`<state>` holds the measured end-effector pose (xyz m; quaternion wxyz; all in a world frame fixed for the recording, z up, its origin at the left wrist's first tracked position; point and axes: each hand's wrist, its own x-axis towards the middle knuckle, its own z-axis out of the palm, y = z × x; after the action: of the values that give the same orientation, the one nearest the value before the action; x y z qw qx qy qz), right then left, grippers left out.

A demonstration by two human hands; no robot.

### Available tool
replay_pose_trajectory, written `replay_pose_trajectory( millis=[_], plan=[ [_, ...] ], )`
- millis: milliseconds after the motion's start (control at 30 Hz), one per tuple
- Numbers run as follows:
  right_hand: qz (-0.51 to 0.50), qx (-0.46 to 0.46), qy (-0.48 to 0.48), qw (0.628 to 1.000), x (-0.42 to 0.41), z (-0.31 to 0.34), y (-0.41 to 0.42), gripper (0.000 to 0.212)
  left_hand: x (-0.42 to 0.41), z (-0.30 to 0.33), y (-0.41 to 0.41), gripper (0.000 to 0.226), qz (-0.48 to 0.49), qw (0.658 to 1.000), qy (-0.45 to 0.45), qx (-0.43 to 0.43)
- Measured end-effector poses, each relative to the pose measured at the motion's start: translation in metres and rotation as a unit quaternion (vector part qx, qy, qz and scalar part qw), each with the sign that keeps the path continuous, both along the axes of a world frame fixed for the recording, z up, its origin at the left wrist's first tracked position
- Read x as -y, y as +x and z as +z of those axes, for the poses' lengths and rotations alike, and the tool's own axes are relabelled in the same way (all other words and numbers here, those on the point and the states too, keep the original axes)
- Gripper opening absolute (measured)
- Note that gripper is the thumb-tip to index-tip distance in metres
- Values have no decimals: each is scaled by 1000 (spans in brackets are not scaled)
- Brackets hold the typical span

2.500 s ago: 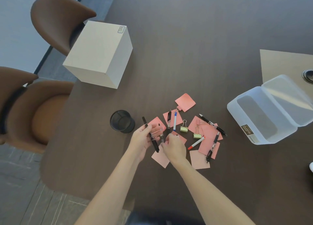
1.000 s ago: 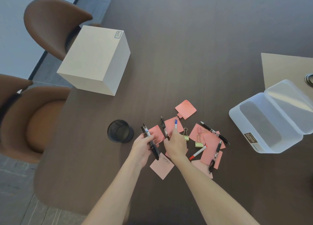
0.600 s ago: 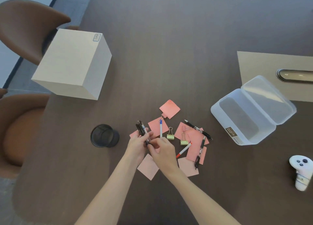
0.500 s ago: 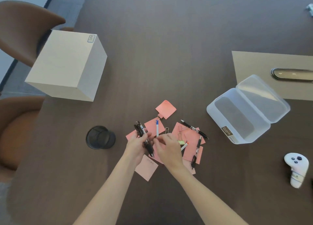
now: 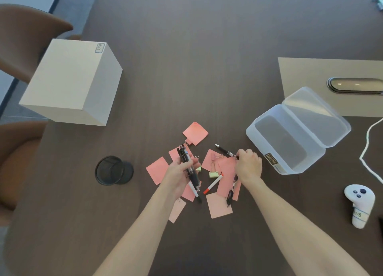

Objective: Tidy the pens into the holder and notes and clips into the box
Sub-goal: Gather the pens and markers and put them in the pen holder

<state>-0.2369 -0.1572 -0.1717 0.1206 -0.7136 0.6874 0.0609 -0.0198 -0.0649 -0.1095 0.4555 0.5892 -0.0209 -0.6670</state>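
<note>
Several pens (image 5: 187,165) sit bunched in the closed left hand (image 5: 178,177) over pink notes (image 5: 224,173) w/ clips (image 5: 214,173), while the right hand (image 5: 248,166) pinches a black pen (image 5: 224,151) btwn the holder (image 5: 113,170) & open box (image 5: 290,138).

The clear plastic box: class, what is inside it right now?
The clear plastic box looks empty, lid open; its frosted walls could hide something small. Notes and clips lie outside on the table.

Pink square paper notes (image 5: 227,173) lie between the round black mesh holder (image 5: 113,170), left, and the translucent plastic box (image 5: 286,149), right, seemingly empty.
</note>
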Motion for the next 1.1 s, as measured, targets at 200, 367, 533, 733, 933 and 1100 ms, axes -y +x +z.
replay_pose_trajectory(
  millis=[200, 367, 533, 733, 933, 1100],
  plan=[
    [-77, 197, -39, 977, -3, 32, 12, 11, 11, 3, -15, 31, 5, 1000, 9, -5],
    [-58, 369, 2, 927, -43, 83, 50, 7, 17, 13, -25, 38, 16, 999, -3, -33],
    [-32, 397, 61, 915, -75, 91, 70, 5, 19, 17, -28, 17, 16, 998, -19, -62],
    [-121, 397, 41, 909, -84, 79, 55, 13, 13, 5, -23, 26, 26, 999, -17, -21],
    [-223, 219, 108, 944, -89, 42, 11, 29, 6, -1, -20, 32, 14, 1000, -8, -5],
    [-226, 186, 135, 947, -99, 27, 6, 29, 3, 1, -22, 31, 9, 1000, 1, -7]
  ],
)
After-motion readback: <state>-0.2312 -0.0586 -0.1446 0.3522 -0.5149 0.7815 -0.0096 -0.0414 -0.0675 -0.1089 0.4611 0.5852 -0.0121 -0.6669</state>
